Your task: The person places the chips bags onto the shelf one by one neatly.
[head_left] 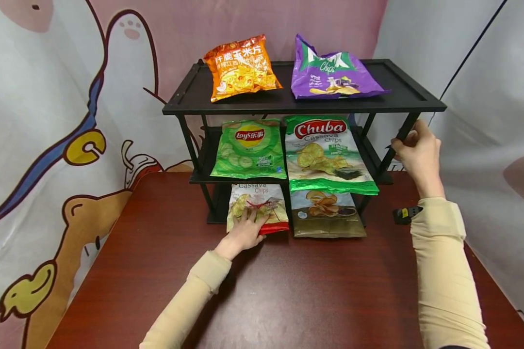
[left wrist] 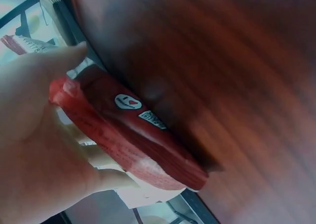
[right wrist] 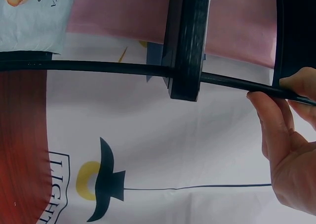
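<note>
On the bottom tier of a black shelf rack lies a white-and-red bag of cassava chips. My left hand rests on its front, the fingers spread and fairly straight over the bag. From the left wrist view, the red lower end of the bag faces the camera, with the thumb off to one side and the fingertips hidden behind it. My right hand pinches the rack's right front post between thumb and fingers, just below the top tier.
Orange and purple chip bags stand on the top tier. The middle tier holds a green Lay's bag and a Chuba bag. Beside the cassava bag is a brown bag. A small black object sits by my right sleeve.
</note>
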`<action>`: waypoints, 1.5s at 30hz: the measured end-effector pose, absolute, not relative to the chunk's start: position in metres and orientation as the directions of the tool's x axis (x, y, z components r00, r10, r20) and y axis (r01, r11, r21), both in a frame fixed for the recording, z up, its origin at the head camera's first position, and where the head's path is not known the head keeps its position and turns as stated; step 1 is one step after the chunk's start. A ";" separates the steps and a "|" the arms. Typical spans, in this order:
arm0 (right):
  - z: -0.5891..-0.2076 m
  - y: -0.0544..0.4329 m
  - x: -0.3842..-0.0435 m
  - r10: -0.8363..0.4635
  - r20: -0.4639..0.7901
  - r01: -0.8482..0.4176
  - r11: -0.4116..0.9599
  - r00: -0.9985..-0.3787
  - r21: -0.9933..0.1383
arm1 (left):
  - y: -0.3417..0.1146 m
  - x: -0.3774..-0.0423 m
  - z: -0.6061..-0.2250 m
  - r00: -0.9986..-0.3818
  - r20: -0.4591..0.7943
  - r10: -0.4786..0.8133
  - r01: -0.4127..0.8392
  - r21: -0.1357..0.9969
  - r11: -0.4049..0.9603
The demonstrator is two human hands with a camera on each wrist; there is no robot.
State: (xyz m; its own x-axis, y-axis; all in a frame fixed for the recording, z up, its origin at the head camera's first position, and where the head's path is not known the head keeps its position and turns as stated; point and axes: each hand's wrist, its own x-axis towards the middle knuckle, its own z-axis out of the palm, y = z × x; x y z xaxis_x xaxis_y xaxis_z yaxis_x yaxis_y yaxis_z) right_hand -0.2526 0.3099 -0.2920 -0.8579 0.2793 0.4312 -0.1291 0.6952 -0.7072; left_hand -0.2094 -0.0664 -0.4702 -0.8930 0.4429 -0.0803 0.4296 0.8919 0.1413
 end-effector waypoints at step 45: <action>-0.289 0.309 -0.252 0.263 0.429 -0.134 0.702 -0.864 -0.700 | -0.055 -0.244 -0.477 -0.908 -0.251 0.335 0.368 -0.099 0.925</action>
